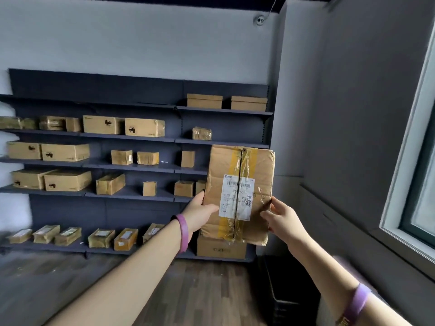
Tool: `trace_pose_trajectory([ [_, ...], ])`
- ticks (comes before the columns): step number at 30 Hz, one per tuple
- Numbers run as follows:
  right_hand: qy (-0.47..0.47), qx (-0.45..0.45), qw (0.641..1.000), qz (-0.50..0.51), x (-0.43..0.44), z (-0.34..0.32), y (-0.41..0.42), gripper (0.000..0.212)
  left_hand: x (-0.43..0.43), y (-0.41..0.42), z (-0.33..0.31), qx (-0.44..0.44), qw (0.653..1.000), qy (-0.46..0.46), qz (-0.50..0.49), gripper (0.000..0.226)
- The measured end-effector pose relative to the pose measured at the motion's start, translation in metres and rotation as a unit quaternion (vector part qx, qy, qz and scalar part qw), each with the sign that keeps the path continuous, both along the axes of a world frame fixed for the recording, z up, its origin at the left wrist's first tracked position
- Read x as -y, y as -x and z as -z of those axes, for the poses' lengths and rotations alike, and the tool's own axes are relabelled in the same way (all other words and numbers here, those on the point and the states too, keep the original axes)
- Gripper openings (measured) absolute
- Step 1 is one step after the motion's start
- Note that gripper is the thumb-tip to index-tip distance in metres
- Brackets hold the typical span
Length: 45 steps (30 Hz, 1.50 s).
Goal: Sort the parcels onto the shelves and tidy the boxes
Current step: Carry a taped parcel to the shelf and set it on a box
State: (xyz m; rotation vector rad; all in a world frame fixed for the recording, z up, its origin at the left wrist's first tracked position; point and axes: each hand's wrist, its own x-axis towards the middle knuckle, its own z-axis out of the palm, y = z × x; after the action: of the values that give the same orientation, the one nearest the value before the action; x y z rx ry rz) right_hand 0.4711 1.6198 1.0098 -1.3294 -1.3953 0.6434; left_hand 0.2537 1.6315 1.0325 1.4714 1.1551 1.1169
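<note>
Several dark shelves (221,111) across the left and centre of the frame carried rows of boxes (144,127), and before their right end a taped parcel (244,161) stood upright, its label (237,196) facing the camera, probably for reading, with the left hand (201,214) and right hand (282,217) gripping its lower sides.

The shelves (223,111) stood against the far wall (141,43) from nine to twelve o'clock, boxes (144,127) on every tier, while the parcel (239,184) was held before their right end, the left hand (200,212) at its eight o'clock, the right hand (284,220) at its four, a window (421,184) off at three.
</note>
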Motion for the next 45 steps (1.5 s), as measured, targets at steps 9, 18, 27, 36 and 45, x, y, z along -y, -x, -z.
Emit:
trace_pose_trajectory([
  [9, -0.016, -0.011, 1.000, -0.020, -0.185, 0.009, -0.040, 0.040, -0.183, -0.041, 0.010, 0.001, 1.000, -0.024, -0.010, 0.037],
  [18, -0.014, -0.008, 0.998, -0.058, -0.394, -0.013, -0.088, 0.035, -0.380, -0.093, -0.009, -0.002, 0.999, -0.029, -0.029, 0.037],
  [27, -0.006, -0.012, 0.998, -0.056, -0.556, -0.012, -0.111, 0.038, -0.542, -0.111, -0.011, -0.001, 0.999, -0.032, -0.026, 0.038],
  [36, -0.006, -0.017, 0.999, -0.044, -0.724, -0.007, -0.110, 0.039, -0.729, -0.111, 0.000, -0.006, 0.999, -0.045, -0.005, 0.039],
  [45, -0.022, -0.006, 1.000, -0.002, -0.898, -0.033, -0.109, 0.055, -0.911, -0.111, -0.032, -0.026, 0.997, -0.066, 0.008, 0.041],
])
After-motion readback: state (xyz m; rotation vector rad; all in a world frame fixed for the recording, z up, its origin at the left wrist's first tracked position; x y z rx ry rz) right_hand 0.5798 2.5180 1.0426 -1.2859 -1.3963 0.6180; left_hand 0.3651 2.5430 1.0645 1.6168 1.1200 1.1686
